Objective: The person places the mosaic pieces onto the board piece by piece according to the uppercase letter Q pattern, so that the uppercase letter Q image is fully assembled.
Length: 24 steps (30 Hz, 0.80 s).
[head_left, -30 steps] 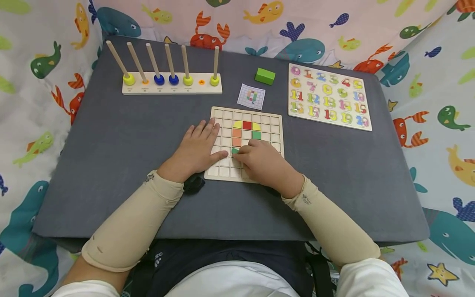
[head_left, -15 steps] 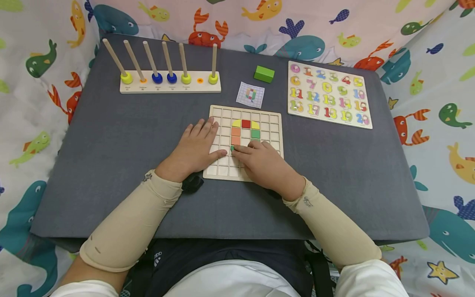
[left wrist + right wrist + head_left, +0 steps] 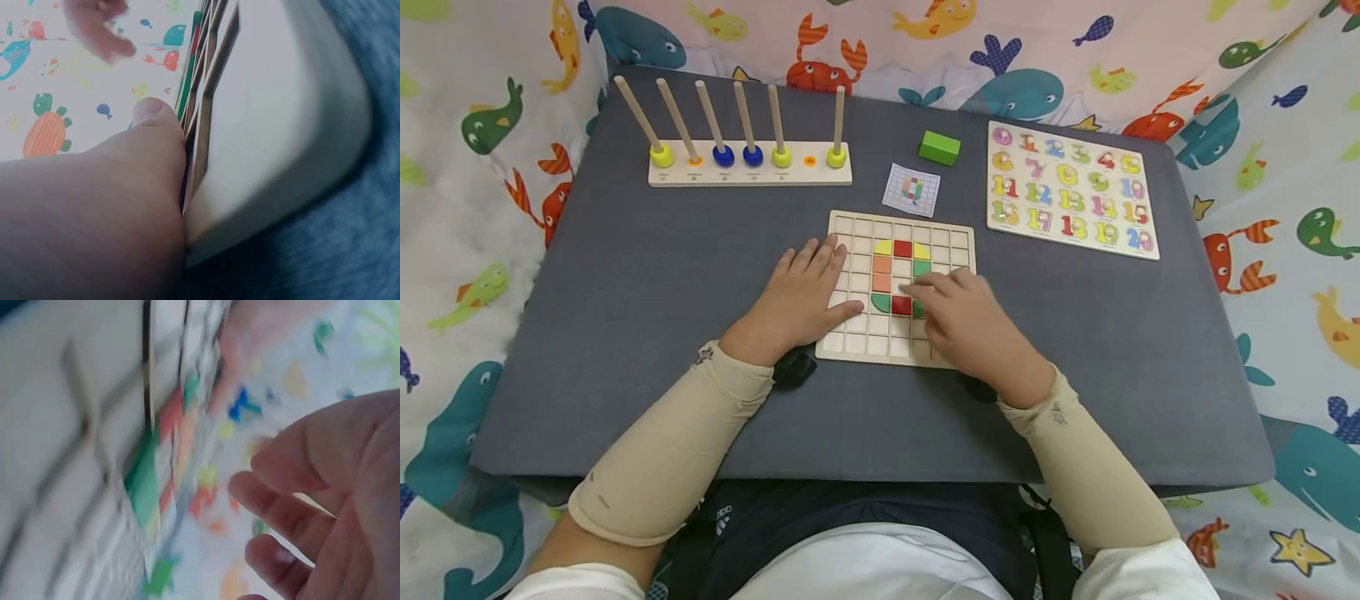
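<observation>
A wooden grid board (image 3: 855, 343) lies in front of me, with coloured tiles forming a ring in its cells. My left hand (image 3: 796, 293) rests flat over the board's left edge, fingers spread; its thumb (image 3: 153, 119) lies along the board in the left wrist view. At the ring's bottom are a green rounded tile (image 3: 881, 303) and a red tile (image 3: 902, 305); another green tile (image 3: 917, 309) beside them is partly covered by my right hand (image 3: 968, 325). That hand hovers over the board's right half. Its loosely bent fingers (image 3: 281, 515) hold nothing in the right wrist view.
A small pattern card (image 3: 912, 191) and a green block (image 3: 939, 148) lie beyond the board. At the back left stands a peg rack (image 3: 748, 171) with coloured rings. A number puzzle board (image 3: 1073, 192) lies at the right. Fish-patterned cloth surrounds the grey table (image 3: 647, 333).
My right hand has drawn away to the right from the green rounded tile, uncovering it and the red tile beside it. My left hand stays on the board's edge.
</observation>
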Each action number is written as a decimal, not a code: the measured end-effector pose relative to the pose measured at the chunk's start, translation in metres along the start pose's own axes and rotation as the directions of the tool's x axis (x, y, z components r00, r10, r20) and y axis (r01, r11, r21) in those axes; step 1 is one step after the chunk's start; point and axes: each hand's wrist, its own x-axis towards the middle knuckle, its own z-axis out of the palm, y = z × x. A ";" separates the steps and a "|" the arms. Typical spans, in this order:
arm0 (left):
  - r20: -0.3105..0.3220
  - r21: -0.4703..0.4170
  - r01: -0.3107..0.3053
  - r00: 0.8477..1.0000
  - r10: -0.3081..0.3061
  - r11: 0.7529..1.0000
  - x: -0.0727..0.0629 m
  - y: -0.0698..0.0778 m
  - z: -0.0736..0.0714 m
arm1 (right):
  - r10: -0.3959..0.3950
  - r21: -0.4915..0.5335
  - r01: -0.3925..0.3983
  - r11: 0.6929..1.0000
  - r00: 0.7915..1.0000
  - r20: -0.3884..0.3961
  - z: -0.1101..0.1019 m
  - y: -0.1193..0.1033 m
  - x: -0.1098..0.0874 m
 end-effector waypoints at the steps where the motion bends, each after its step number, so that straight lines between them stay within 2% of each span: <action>1: 0.000 -0.004 -0.010 1.000 0.010 1.000 0.001 0.001 0.000 | 0.051 0.026 -0.051 0.998 0.998 -0.026 -0.006 0.006 -0.011; 3: -0.002 -0.009 -0.024 1.000 0.024 1.000 0.003 0.004 0.000 | 0.154 0.060 -0.150 0.987 0.987 -0.055 -0.015 0.017 -0.036; 6: 0.001 -0.003 -0.030 1.000 0.030 1.000 0.004 0.003 0.000 | 0.270 0.077 -0.268 0.960 0.963 -0.017 -0.021 0.031 -0.073; 10: 0.009 0.006 -0.030 1.000 0.030 1.000 0.005 -0.006 0.001 | 0.336 0.093 -0.343 0.935 0.938 0.083 -0.006 0.035 -0.106; 12: 0.011 0.007 -0.029 1.000 0.029 1.000 0.005 -0.013 0.000 | 0.345 0.107 -0.353 0.929 0.935 0.085 0.006 0.032 -0.114; 15: 0.015 0.006 -0.023 1.000 0.023 1.000 0.004 -0.023 -0.002 | 0.332 0.098 -0.330 0.939 0.943 0.001 0.022 0.025 -0.114; 19: 0.019 -0.012 -0.010 1.000 0.010 1.000 -0.002 -0.031 0.001 | 0.318 0.081 -0.312 0.946 0.946 -0.068 0.024 0.018 -0.096; 24: 0.011 -0.023 -0.006 1.000 0.006 1.000 -0.005 -0.034 0.008 | 0.299 0.117 -0.294 0.949 0.954 -0.022 0.016 0.000 -0.049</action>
